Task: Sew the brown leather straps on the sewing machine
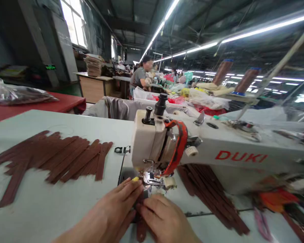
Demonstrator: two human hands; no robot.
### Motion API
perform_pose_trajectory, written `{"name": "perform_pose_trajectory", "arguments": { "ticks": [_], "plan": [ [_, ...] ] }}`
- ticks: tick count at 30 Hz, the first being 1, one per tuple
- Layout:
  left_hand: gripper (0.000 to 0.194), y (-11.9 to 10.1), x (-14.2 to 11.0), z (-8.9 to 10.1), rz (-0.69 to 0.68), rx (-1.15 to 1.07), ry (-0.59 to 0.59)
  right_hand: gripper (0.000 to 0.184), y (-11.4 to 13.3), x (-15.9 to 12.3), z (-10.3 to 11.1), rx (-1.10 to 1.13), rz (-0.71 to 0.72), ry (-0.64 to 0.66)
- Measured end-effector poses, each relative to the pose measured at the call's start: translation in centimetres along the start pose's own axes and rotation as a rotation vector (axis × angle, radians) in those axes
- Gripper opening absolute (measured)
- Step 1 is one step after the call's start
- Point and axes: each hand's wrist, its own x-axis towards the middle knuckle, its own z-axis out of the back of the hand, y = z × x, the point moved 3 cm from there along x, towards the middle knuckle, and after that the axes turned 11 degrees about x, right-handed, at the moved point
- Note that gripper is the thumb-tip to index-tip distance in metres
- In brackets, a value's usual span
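At the near edge, centre, the left hand (pixel 114 206) and the right hand (pixel 164 216) converge on a brown strip (pixel 141 230) in front of a white sewing machine (pixel 145 145). Fingertips of the left hand lie close to the presser foot (pixel 153 180); should the strip slip or be turned unevenly, the stitch line could wander, and a finger straying forward might be caught. The strip lies beneath and between the hands, its near end showing just left of the right hand's curled fingers, which grip it; the left fingers rest extended over its far part, though whether they also pinch it cannot be told. To the right, a bundle of similar strips (pixel 210 199) slants below the machine's arm. To the left, well apart from the hands, overlapping loose strips (pixel 68 155) are fanned over the pale surface (pixel 66 209). Farther off, at left, stands a red-covered surface (pixel 71 99); at right rise two brown thread cones (pixel 223 72). Beyond the machine, a person in grey (pixel 139 77) stands among heaped materials.
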Motion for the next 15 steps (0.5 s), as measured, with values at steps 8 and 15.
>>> {"name": "perform_pose_trajectory", "arguments": {
  "ticks": [8,15],
  "plan": [
    [0.049,0.04,0.20,-0.30,0.054,-0.070,0.021,0.021,-0.57,-0.11,0.19,0.036,0.042,-0.049],
    [0.048,0.14,0.43,0.14,0.090,-0.132,-0.024,0.024,-0.63,-0.10,0.02,0.015,0.135,-0.117]
  ]
}}
